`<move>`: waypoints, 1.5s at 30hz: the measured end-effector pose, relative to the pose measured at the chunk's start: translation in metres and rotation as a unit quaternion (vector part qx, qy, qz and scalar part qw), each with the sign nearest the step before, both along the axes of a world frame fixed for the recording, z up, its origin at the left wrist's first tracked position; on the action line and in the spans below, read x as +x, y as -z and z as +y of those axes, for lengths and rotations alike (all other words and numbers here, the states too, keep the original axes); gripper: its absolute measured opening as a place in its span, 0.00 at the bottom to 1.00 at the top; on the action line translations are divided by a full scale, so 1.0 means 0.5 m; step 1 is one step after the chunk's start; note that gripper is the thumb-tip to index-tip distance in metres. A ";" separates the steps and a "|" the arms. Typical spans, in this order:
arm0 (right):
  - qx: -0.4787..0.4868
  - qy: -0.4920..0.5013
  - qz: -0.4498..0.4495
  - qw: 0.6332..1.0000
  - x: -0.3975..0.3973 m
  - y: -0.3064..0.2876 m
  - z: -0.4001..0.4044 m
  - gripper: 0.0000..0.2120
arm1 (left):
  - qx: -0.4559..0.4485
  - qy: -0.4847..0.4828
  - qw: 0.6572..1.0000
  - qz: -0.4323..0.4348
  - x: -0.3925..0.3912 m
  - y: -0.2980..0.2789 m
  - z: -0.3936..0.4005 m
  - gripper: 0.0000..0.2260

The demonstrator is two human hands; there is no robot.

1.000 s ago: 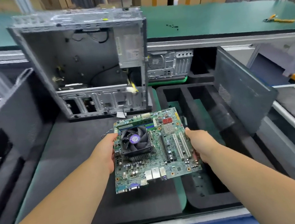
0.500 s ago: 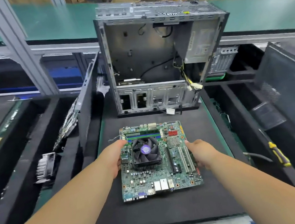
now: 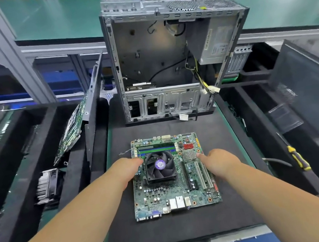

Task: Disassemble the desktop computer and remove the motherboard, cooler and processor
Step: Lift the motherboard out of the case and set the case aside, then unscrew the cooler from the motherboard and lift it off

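- Now the board lies flat on the mat, out of the case, cooler on top.
- Left hand and right hand rest on it; grip unclear.
- Next, probably: freeing the cooler.

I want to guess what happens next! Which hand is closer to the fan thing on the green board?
Probably the left hand: its fingertips lie at the cooler fan's edge. The right hand sits further off, over the slots of the motherboard.
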State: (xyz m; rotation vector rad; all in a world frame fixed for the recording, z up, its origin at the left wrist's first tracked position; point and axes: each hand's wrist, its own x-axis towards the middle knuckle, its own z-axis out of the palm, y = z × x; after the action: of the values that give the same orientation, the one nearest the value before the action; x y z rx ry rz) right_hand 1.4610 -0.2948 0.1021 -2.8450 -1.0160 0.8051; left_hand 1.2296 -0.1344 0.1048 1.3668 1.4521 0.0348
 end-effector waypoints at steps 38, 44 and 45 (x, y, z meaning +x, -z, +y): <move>0.032 0.167 -0.105 0.980 0.446 0.042 -0.347 0.11 | 0.342 0.219 0.906 -0.115 0.370 -0.072 -0.287 0.11; 0.239 0.104 -0.067 0.963 0.365 -0.030 -0.263 0.05 | 0.378 0.205 0.899 -0.088 0.313 -0.083 -0.268 0.12; 0.277 0.089 -0.049 0.956 0.341 -0.046 -0.245 0.07 | 0.387 0.204 0.895 -0.080 0.298 -0.085 -0.259 0.12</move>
State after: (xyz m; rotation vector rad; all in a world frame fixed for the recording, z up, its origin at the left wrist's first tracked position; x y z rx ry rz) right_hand 1.6317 -0.4174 0.1248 -2.4547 -0.8121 0.2995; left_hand 1.3786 -0.2639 0.1475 2.2378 1.0033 0.4887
